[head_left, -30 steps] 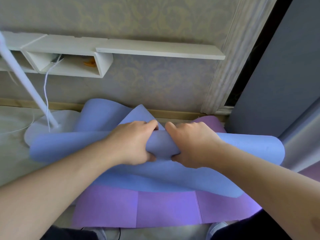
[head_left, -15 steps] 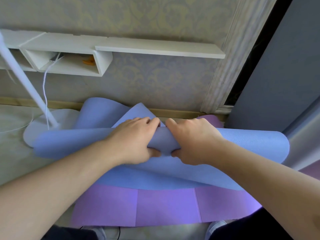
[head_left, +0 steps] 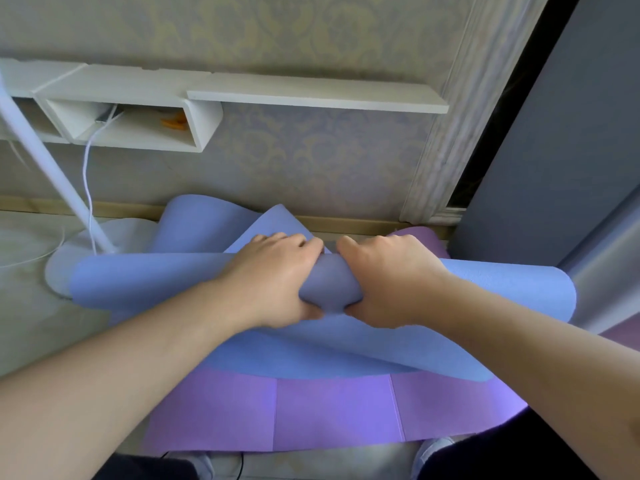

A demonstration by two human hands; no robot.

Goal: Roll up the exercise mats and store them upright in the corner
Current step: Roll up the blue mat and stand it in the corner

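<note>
Landmark taken: the blue foam exercise mat (head_left: 485, 285), partly rolled, lying across the floor.

Nearest the viewer, a purple segmented foam mat (head_left: 311, 410) is seen flat beneath the blue mat; its fold creases are visible, and it has not been rolled. It is judged to be left as a base until the blue mat is finished.

At the middle of the blue mat's roll, the left hand (head_left: 273, 275) and the right hand (head_left: 384, 278) are placed side by side, almost touching. The fingers of both are curled over the top of the roll, thumbs tucked under the near side, so the roll is held in a full grip. The central double grip is judged to keep the coil tight; the ends flare wider where no hand presses.

Beyond the roll, an unrolled blue portion is seen rising in waves against the wall. Left of the mat, a white lamp stand base (head_left: 59, 261) is touched or overlapped by the roll's end. Above, a white wall shelf (head_left: 311, 95) is mounted.
</note>
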